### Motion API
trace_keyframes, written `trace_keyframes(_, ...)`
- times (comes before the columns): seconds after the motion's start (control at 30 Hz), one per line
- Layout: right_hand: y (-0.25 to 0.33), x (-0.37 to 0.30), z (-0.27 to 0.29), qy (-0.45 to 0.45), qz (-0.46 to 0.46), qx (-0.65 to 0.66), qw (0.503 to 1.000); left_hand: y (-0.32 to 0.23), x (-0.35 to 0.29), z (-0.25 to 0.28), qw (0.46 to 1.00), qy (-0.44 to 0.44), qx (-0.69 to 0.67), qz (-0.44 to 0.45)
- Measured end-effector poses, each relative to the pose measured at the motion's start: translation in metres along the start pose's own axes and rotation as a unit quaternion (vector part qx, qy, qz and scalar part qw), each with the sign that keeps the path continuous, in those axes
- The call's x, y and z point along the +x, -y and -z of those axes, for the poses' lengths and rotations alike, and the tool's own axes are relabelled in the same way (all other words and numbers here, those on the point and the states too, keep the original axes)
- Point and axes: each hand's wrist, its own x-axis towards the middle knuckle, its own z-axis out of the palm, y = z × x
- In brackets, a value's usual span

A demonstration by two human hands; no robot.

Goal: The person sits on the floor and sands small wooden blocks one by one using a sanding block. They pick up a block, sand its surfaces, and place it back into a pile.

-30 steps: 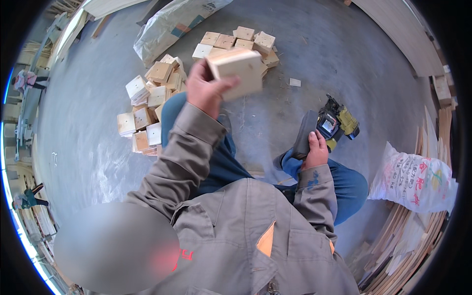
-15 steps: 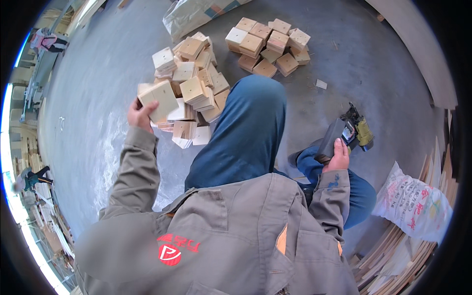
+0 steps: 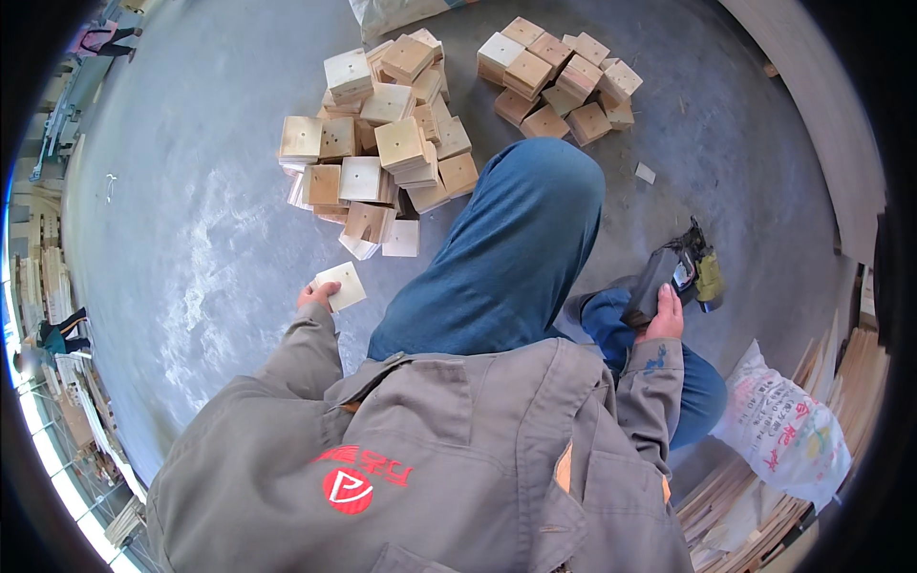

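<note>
Left hand point(image 3: 317, 295) pinches a thin square board point(image 3: 341, 286) low over the concrete floor point(image 3: 191, 239), just below the block pile point(image 3: 377, 143). Second pile point(image 3: 564, 81) lies farther right. Right hand point(image 3: 662, 323) is wrapped around a nail gun point(image 3: 678, 277) beside the knee. White sack point(image 3: 788, 430) at far right.

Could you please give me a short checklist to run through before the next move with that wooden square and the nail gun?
1. Left hand has hold of the wooden square: ok, fingers pinch its edge.
2. Right hand grips the nail gun: ok.
3. Nail gun pointed away from the legs: cannot tell, its nose is hidden.
4. Block pile within the left hand's reach: ok, it lies just ahead.
5. Concrete floor under the square free of clutter: ok.
6. White sack clear of the right hand: ok, apart.
</note>
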Motion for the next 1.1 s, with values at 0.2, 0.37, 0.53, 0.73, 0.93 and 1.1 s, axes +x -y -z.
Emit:
trace_keyframes(0.2, -0.022, 0.011, 0.023, -0.015, -0.014, -0.004, 1.0, 0.004, 0.075, 0.019, 0.982, 0.026, -0.093, 0.165)
trace_keyframes(0.37, -0.026, 0.01, 0.018, -0.017, -0.018, -0.038, 0.999, 0.015, 0.124, 0.011, 0.964, -0.004, -0.236, 0.12)
trace_keyframes(0.53, -0.031, 0.009, 0.017, -0.021, -0.021, -0.077, 0.997, 0.024, 0.164, 0.003, 0.954, -0.059, -0.255, 0.148)
trace_keyframes(0.73, -0.036, 0.002, 0.011, -0.044, -0.009, -0.122, 0.991, 0.034, 0.203, -0.018, 0.949, -0.095, -0.241, 0.177)
trace_keyframes(0.93, -0.03, -0.011, -0.009, -0.023, -0.04, -0.147, 0.988, 0.057, 0.242, -0.023, 0.946, -0.019, -0.171, 0.273)
trace_keyframes(1.1, -0.025, -0.014, -0.016, -0.005, -0.02, -0.173, 0.985, 0.058, 0.201, -0.043, 0.955, 0.044, -0.12, 0.268)
